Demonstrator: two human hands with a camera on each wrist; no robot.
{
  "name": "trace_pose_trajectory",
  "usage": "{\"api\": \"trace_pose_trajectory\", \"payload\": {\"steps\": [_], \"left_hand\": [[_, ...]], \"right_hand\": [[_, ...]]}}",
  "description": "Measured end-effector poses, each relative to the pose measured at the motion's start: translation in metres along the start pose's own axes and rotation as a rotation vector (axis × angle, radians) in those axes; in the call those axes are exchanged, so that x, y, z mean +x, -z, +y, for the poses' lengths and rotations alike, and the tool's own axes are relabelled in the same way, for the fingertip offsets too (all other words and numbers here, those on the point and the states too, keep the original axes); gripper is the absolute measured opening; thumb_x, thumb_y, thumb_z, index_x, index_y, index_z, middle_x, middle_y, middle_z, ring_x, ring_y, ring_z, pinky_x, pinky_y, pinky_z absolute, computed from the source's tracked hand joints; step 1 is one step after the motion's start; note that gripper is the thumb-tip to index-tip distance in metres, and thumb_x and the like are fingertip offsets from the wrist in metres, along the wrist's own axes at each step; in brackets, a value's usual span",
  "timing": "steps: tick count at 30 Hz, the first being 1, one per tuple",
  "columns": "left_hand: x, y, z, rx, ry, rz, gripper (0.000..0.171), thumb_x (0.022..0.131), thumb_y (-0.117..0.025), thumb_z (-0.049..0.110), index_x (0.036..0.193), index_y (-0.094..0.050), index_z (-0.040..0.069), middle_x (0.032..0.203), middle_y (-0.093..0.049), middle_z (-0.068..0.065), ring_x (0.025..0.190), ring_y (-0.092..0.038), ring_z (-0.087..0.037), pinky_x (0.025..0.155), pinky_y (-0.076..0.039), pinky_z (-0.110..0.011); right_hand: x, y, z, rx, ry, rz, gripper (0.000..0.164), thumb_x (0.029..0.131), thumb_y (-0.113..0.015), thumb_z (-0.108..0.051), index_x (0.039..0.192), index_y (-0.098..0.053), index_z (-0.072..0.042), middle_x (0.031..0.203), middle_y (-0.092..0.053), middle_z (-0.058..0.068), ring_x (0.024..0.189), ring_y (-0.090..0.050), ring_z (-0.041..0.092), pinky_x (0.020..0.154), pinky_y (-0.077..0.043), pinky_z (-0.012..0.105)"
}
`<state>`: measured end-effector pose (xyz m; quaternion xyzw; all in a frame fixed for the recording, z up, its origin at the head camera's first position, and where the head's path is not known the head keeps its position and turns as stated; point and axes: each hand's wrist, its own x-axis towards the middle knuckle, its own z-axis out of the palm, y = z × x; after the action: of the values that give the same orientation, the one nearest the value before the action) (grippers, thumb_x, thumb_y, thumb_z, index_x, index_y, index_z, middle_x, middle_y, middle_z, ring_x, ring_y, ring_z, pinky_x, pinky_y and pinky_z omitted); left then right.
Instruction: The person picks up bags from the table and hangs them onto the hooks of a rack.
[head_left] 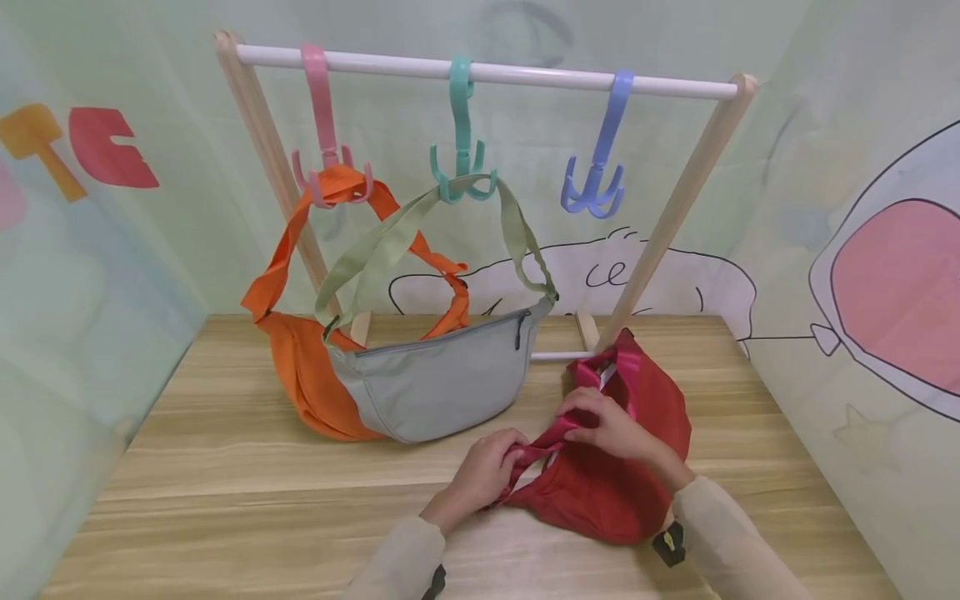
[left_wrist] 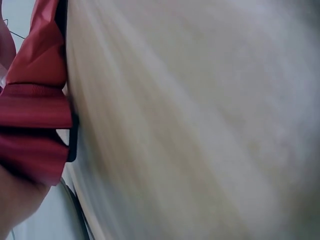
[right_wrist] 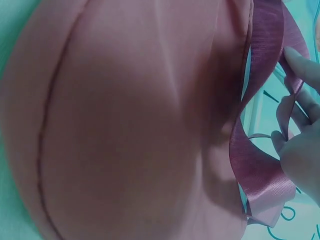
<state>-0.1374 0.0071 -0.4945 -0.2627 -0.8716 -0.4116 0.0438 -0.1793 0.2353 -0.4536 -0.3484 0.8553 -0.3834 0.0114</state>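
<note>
Low on the wood-grain tabletop, to the right and in front of the rack, lies a red shoulder bag, with both hands on its crimson strap. The left hand grips that strap at the bag's near left end, fingers curled over it, close by a black buckle that shows in the left wrist view. From this grip the bag's body spreads away to the right, its curved bottom edge toward the person and its far end toward the foot of the rack. The right hand reaches across the body to the strap's middle; its fingertips run partly out of the right wrist view, but thumb and fingers appear to pinch a fold of the webbing. Most of the red cloth therefore sits below and around the right wrist, outside either hold.

Left of the hands, a grey shoulder bag hangs from the green hook, overlapping an orange shoulder bag on the pink hook. The blue hook hangs bare on the rod.
</note>
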Motion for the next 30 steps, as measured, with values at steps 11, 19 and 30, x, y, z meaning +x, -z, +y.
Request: {"api": "trace_pose_trajectory", "payload": {"steps": [11,19,30], "left_hand": [[-0.001,0.006,-0.001,0.009,0.007,0.052,0.008,0.086,-0.057,0.0,0.092,-0.058,0.005,0.088,-0.061,-0.006,0.082,-0.059,-0.02,0.074,-0.047,-0.036],[-0.003,0.011,-0.003,0.01,0.013,0.052,0.007,0.087,-0.057,0.002,0.093,-0.058,0.005,0.088,-0.062,-0.006,0.08,-0.058,-0.02,0.072,-0.047,-0.035],[-0.007,0.019,-0.012,0.017,0.013,0.047,0.008,0.087,-0.057,0.001,0.093,-0.059,0.006,0.088,-0.061,-0.003,0.079,-0.058,-0.017,0.073,-0.047,-0.034]], "right_hand": [[-0.003,-0.004,0.01,0.041,-0.045,-0.038,0.029,0.076,-0.074,-0.014,0.102,-0.064,-0.007,0.101,-0.059,0.0,0.096,-0.051,0.016,0.083,-0.044,0.031],[-0.007,-0.009,0.009,-0.019,-0.082,-0.046,0.041,0.072,-0.078,-0.015,0.109,-0.06,-0.013,0.108,-0.057,0.0,0.102,-0.048,0.018,0.086,-0.036,0.041],[-0.007,-0.014,0.009,-0.037,-0.068,-0.011,0.032,0.08,-0.071,-0.017,0.11,-0.061,-0.014,0.109,-0.057,-0.001,0.103,-0.048,0.017,0.085,-0.035,0.045]]}}
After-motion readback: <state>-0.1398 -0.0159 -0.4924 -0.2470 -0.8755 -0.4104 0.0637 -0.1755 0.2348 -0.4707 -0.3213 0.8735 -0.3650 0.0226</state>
